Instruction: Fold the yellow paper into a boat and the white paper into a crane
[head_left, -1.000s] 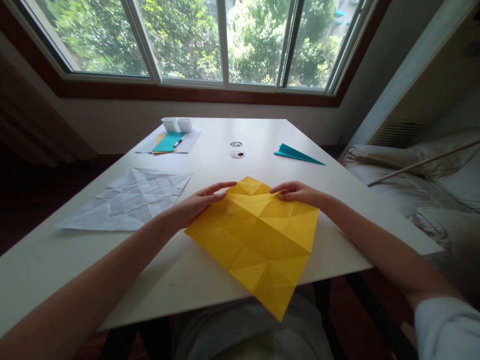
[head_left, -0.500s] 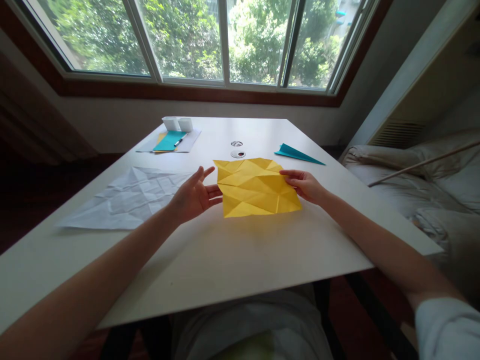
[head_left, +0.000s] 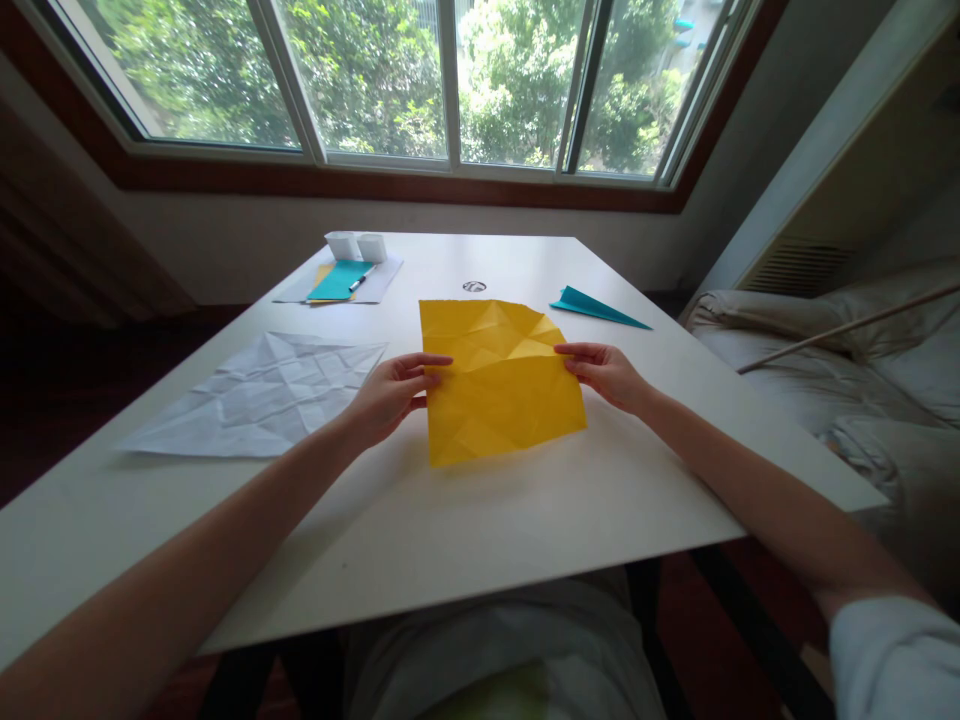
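Both hands pinch the creased yellow sheet (head_left: 499, 375) by its side edges, left hand (head_left: 390, 395) and right hand (head_left: 609, 372), holding it raised and spread over mid-table (head_left: 480, 520), likely to inspect creases; white sheet (head_left: 259, 395) lies left.

The creased sheet (head_left: 499, 378) was bright yellow, crossed by fold lines. Left of it lay a white crumpled paper (head_left: 259, 393); beyond it, a teal paper plane (head_left: 596, 308) and teal card (head_left: 337, 281) showed against the white bench (head_left: 465, 520).
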